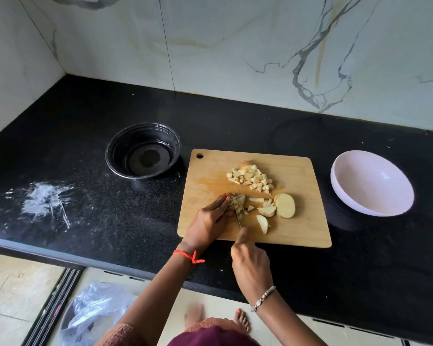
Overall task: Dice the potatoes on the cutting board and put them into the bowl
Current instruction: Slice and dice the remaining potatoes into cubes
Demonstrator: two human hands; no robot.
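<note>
Black table (85,151) meets marble wall (235,46). On the board (210,176), left hand (208,222) grip pinches potato strips (238,202); right hand (251,265) grip clasps knife (238,221).

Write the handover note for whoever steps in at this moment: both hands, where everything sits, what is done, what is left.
Left hand holds the half-cut potato steady on the cutting board. Right hand grips the knife, blade at that potato.
Diced pile lies at the board's far side; thick slices and wedges wait nearer, to the right.
White bowl stands right of the board, no potato in it; black bowl stands left.
Done: part of the dicing.
Left: finish this piece, dice the slices and wedges, move all dice into the bowl.
</note>
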